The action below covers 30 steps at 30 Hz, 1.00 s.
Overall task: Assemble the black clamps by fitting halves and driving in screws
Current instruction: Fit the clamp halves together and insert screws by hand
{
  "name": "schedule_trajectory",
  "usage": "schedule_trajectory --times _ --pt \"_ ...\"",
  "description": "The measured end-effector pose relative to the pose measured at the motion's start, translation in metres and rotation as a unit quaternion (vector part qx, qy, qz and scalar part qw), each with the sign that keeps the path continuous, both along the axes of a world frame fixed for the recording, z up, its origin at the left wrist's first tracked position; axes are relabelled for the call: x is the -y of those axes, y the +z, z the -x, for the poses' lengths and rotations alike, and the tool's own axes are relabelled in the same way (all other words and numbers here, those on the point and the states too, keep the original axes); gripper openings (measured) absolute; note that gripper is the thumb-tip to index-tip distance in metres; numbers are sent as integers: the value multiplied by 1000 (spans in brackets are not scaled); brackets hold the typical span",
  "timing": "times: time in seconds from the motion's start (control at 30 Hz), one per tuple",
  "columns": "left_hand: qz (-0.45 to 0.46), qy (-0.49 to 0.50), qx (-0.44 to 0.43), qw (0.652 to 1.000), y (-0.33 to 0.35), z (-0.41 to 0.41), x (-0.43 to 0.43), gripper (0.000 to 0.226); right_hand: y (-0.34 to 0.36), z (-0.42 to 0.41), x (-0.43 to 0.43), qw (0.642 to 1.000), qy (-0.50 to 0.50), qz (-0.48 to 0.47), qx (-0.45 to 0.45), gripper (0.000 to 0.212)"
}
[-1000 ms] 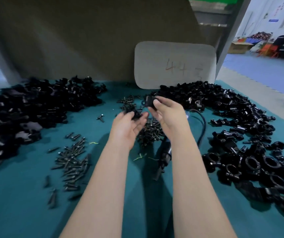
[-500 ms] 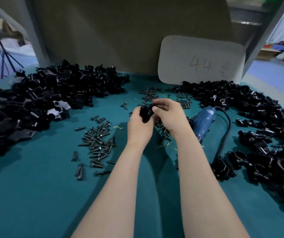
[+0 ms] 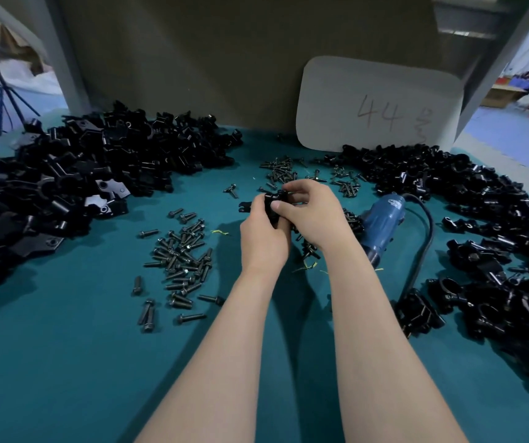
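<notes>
Clamp halves, black and tangled, make up the left pile (image 3: 81,187) on the teal table (image 3: 65,362); its outer edge is cut off by the frame, and single pieces are hard to tell apart in the dark mass. Just right of it, loose screws (image 3: 183,260) lie scattered flat, pointing every which way. Next comes the left hand (image 3: 264,238), raised above the table, its fingers curled round a black clamp (image 3: 276,203) held at the middle of the scene. The clamp's long axis seems to run roughly left to right, with one end poking out leftward past the left knuckles; the rest is buried between the two palms, so whether both halves are seated cannot be told. The right hand (image 3: 314,215) pinches the same clamp from the right, thumb on the near face and fingers curled over the top. Beside that wrist lies a blue electric screwdriver (image 3: 383,225), its tip hidden behind the right forearm, its cord (image 3: 426,238) looping away. Behind it a white card (image 3: 378,103) marked "44" leans upright. The right pile (image 3: 496,251) of black clamps runs off the frame's edge.
</notes>
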State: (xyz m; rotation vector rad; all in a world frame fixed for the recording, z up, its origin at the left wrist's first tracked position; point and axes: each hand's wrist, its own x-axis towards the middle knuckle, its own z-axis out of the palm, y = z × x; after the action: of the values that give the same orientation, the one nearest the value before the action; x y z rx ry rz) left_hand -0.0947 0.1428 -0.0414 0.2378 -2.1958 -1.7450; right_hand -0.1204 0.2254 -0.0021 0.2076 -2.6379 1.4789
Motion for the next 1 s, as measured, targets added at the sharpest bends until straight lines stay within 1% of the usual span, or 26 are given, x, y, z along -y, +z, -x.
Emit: schedule_trajectory --times 0.2,0.4,0.5,0.53,0.57,0.6,0.67,0.73,0.77,0.83,0.9,1.0 --pt "-19 -9 -7 1000 0 -1 -1 27 0 -1 -1 1000 -2 0 -2 29" --pt "-27 3 -11 1000 0 0 1 22 1 -1 -1 1000 1 0 1 26" --pt "-41 16 -10 999 1 1 1 15 3 -3 -1 1000 -3 2 0 27" --pt "-68 18 -5 997 2 2 2 15 4 -3 -3 1000 -19 -4 -2 27" --pt "-122 15 4 992 3 3 3 15 5 -3 -7 999 -48 -22 -2 27" --pt "-198 6 14 980 5 4 5 13 7 -3 -12 995 -82 -55 6 27" --pt "-349 -24 27 936 10 2 10 7 11 -3 -23 978 -118 -160 65 26" --pt "-437 -46 33 898 14 1 14 6 12 -6 -24 950 -87 -260 149 33" --pt "-466 -56 33 882 15 1 15 7 11 -7 -21 938 -67 -294 173 36" --pt "-494 -67 37 866 16 0 15 8 5 -7 -14 928 -59 -326 173 39" --pt "-495 -64 43 865 14 0 14 9 -1 -7 -10 929 -85 -327 149 37" --pt "-484 -52 42 872 12 0 13 9 -8 -6 -8 939 -131 -292 124 29"
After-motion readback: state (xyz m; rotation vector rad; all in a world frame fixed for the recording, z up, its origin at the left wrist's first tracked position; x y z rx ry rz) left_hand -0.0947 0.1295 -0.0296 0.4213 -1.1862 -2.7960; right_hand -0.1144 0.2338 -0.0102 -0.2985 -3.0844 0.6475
